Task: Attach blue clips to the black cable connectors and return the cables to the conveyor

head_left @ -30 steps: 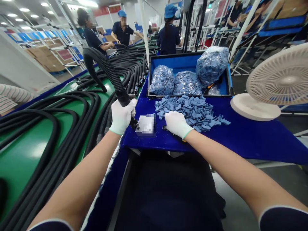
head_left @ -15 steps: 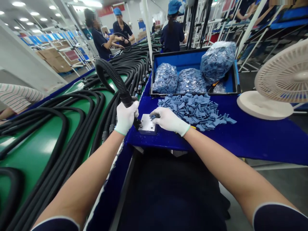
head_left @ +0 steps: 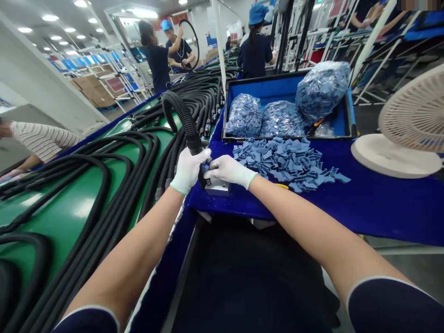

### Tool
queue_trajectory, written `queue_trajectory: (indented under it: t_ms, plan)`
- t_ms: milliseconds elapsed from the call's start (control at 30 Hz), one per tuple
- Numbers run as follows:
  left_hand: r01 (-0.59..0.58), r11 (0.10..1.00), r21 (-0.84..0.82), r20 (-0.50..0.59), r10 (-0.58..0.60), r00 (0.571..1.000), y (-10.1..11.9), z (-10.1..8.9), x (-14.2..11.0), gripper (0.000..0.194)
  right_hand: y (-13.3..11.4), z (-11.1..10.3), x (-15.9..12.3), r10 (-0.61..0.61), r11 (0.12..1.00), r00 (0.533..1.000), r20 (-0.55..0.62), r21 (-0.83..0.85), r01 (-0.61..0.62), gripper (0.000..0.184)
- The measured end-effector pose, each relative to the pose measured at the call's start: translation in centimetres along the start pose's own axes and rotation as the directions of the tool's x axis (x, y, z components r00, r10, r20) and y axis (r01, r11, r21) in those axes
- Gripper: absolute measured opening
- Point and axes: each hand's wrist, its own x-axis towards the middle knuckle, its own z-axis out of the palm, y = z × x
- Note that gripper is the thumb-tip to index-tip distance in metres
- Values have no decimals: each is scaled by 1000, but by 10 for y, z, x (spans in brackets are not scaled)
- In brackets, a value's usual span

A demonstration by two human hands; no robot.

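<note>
My left hand (head_left: 188,169), in a white glove, is wrapped round the end of a black ribbed hose (head_left: 182,120) that arcs up and back over the green belt. My right hand (head_left: 229,170), also gloved, is closed in a pinch right against the hose end, over a small metal block (head_left: 219,187) on the blue table. What its fingers hold is hidden. A loose heap of small blue plastic parts (head_left: 287,157) lies just right of both hands.
A blue tray (head_left: 342,121) behind the heap holds three clear bags of the same blue parts. A white fan (head_left: 409,127) stands at the right. Many black hoses (head_left: 104,185) lie along the green conveyor. Several people work at the far end, and one in stripes sits at left.
My right hand left the heap of blue parts, moved left over the metal block and met the hose end. The left hand kept its grip on the hose.
</note>
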Motion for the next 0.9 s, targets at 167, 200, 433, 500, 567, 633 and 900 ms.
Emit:
queue_trajectory:
  t_ms: [167, 200, 433, 500, 567, 633, 900]
  plan:
    - [-4, 994, -111, -84, -6, 996, 5, -24, -8, 37, 0, -3, -4, 35, 999, 999, 15, -19, -35, 43]
    - [-6, 990, -140, -168, -18, 986, 6, -40, -14, 37, 0, -4, -6, 24, 999, 1000, 18, -33, -24, 42]
    - [463, 756, 462, -262, -383, 886, 26, -217, -130, 44, 7, -2, -7, -31, 982, 999, 33, -185, 36, 20]
    - [523, 504, 687, -244, -519, 819, 31, -252, -172, 51, 11, 4, -4, -22, 969, 1000, 21, -246, 27, 18]
    - [563, 287, 775, -326, -582, 745, 29, -271, -208, 53, 15, 11, -1, -15, 951, 1000, -1, -310, 14, 16]
    - [618, 168, 768, -411, -611, 677, 21, -278, -235, 47, 17, 16, 1, -15, 931, 1000, -16, -364, 8, 16]
    - [670, 400, 625, -412, -560, 719, 53, -295, -248, 35, 0, 18, -10, -19, 972, 1000, -23, -236, 13, 16]
